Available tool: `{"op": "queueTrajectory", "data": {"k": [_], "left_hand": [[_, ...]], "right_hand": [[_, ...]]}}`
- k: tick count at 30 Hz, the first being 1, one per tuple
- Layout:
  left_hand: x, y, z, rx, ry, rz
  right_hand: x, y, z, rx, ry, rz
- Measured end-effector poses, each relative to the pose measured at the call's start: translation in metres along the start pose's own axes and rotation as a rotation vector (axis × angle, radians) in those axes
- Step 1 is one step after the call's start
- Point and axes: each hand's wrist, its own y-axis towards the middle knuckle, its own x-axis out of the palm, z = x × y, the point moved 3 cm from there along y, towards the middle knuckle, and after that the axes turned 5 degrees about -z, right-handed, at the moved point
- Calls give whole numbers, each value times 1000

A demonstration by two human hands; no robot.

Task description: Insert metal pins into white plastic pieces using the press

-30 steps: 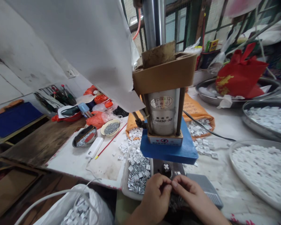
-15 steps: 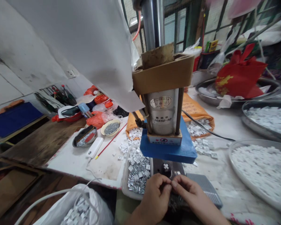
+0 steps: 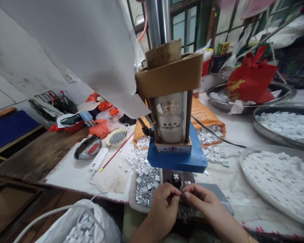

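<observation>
My left hand (image 3: 165, 206) is closed in a pinch in front of the press, thumb against forefinger. Beside it my right hand (image 3: 202, 199) pinches too, its fingertips almost meeting the left ones. Whatever they hold is too small and hidden to name. Just beyond the fingers, a white cross-shaped piece (image 3: 176, 176) sits on the dark round holder under the press (image 3: 172, 135), which has a blue base plate. Left of my hands stands a clear plastic bin (image 3: 132, 195) holding small white square pieces and metal nails (image 3: 145, 192).
An orange sack (image 3: 207, 113) spills white pieces behind the press. Round trays (image 3: 243, 165) of white pieces stand at the right. A bowl of small metal parts (image 3: 117, 137), a red stick (image 3: 116, 153) and a white power bank (image 3: 100, 160) lie left. A white bag (image 3: 108, 222) stands at lower left.
The whole view has shifted slightly, so things sit a little further left. My hands stay close together in a pinch, with the fingertips slightly further apart.
</observation>
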Motion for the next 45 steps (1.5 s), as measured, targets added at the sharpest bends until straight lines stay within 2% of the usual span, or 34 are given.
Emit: {"op": "queueTrajectory", "data": {"k": [11, 17, 23, 25, 28, 31, 33, 35, 37, 40, 42, 45], "left_hand": [[-6, -1, 5, -50, -160, -7], [-2, -2, 4, -94, -231, -9], [1, -3, 0, -103, -270, -15], [-1, -2, 2, -78, -212, 4], [-4, -1, 7, 66, -117, 0], [-6, -3, 10, 148, -42, -20], [-7, -5, 9, 110, -10, -26], [-8, -6, 7, 66, -1, -26], [-9, -6, 6, 39, -10, -31], [-9, -6, 5, 18, -30, -35], [-7, -5, 5, 5, -36, -37], [-6, -4, 3, -8, -24, -23]], "right_hand": [[3, -2, 3, 100, 278, 20], [6, -4, 1, 117, 283, 21], [13, -3, 6, 154, 335, -59], [17, -5, 6, 157, 378, -86], [22, -10, 1, 169, 428, -168], [14, -7, -4, 165, 258, -226], [-6, 3, -7, 70, -64, -162], [-37, 18, -12, -92, -481, 68], [-69, 33, -12, -109, -602, 230], [-103, 55, -10, -101, -718, 367], [-108, 68, -10, -113, -764, 390], [-97, 85, -12, -142, -789, 374]]}}
